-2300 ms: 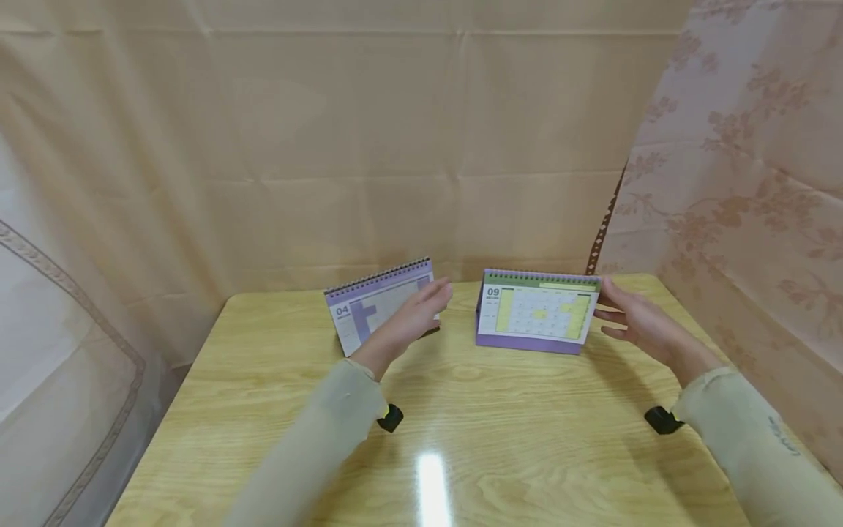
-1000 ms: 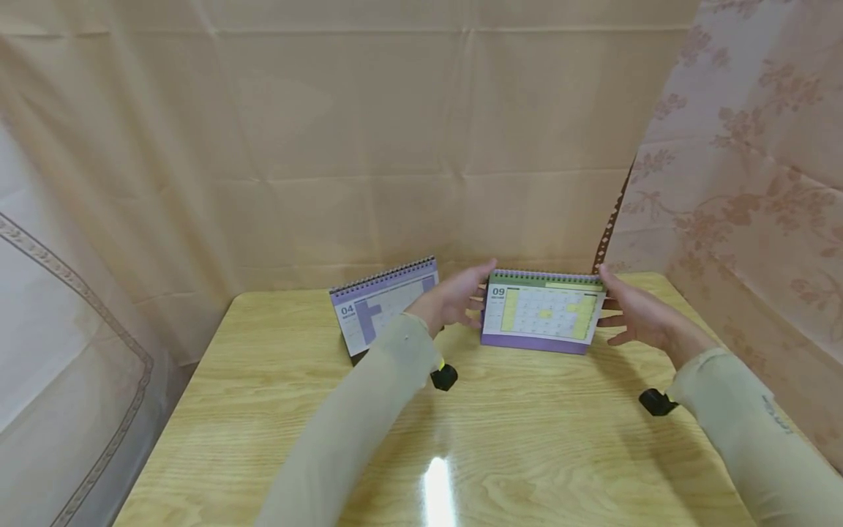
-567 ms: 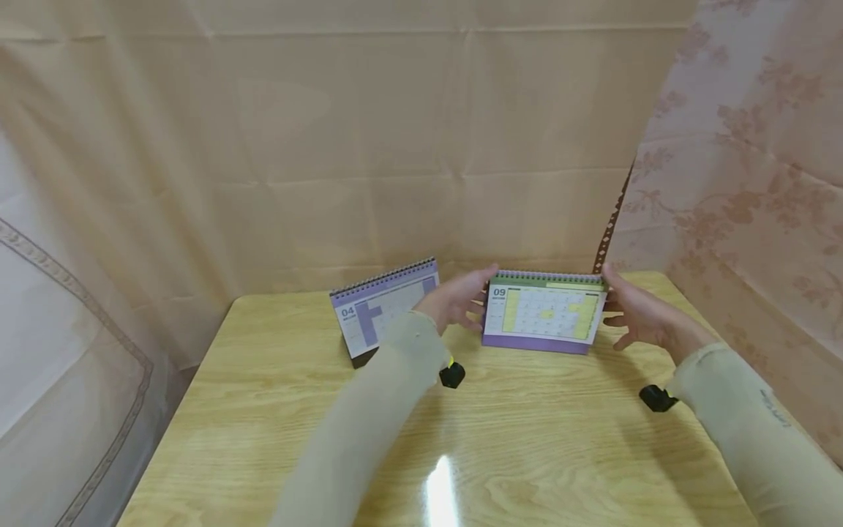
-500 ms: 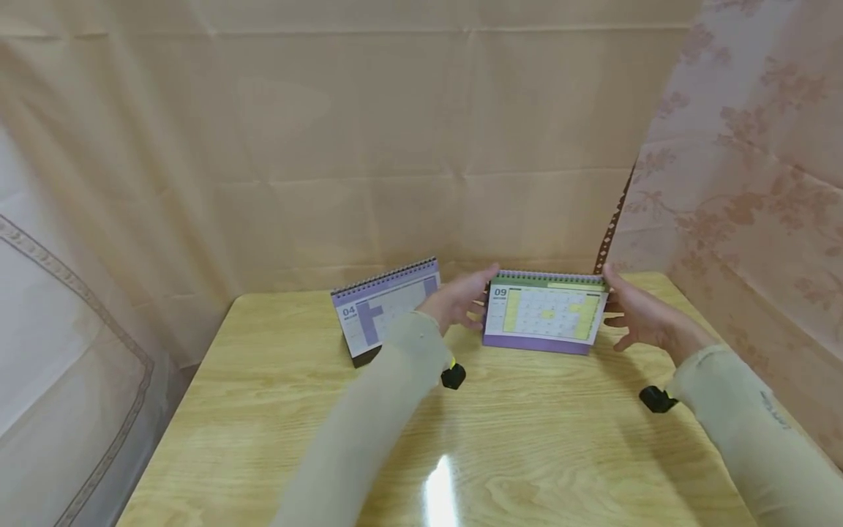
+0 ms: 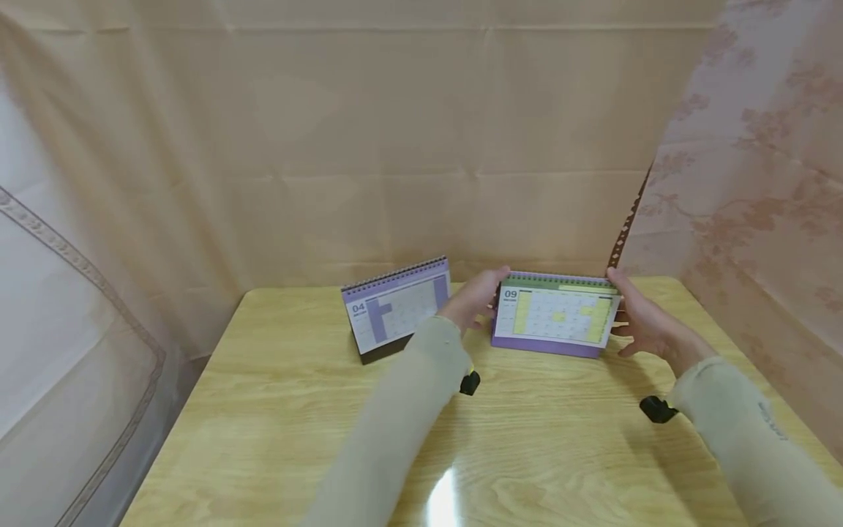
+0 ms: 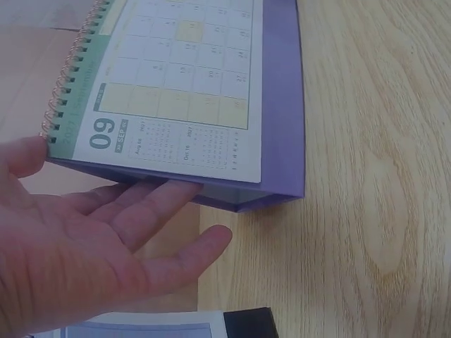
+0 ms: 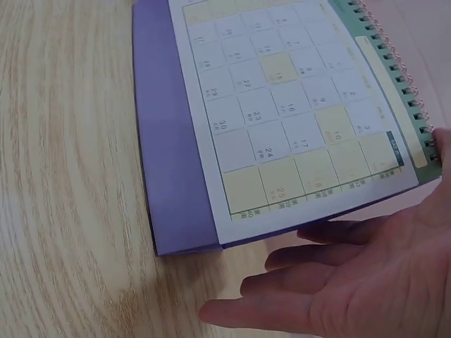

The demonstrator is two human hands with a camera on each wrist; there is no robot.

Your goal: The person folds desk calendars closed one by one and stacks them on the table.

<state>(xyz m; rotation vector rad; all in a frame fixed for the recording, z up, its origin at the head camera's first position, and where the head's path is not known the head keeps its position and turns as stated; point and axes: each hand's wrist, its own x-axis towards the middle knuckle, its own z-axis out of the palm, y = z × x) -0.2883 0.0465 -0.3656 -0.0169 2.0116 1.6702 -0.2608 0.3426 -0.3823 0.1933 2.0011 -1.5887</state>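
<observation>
A purple desk calendar [image 5: 549, 326] with a green-headed page marked 09 stands tent-like toward the back right of the table. At its left end is my left hand [image 5: 474, 298]; the thumb touches the top corner by the coil and the straight fingers lie along the side edge, some tips hidden behind the page. My right hand [image 5: 648, 322] is at the opposite end, thumb at the upper corner, its fingers [image 7: 282, 306] extended and spread below the edge. A second desk calendar [image 5: 395, 311], lilac, marked 04 and with a dark base, stands angled to the left.
The wood-grain table [image 5: 263, 410] carries both calendars near its back edge. Behind it hangs a beige curtain [image 5: 369, 146], with a flowered pink curtain [image 5: 757, 219] on the right. Black wrist cameras [image 5: 658, 410] stick out under the cuffs.
My left hand has moved right, from in front of the 04 calendar to the left end of the 09 calendar. The right hand stays at the right end. The head view has shifted slightly.
</observation>
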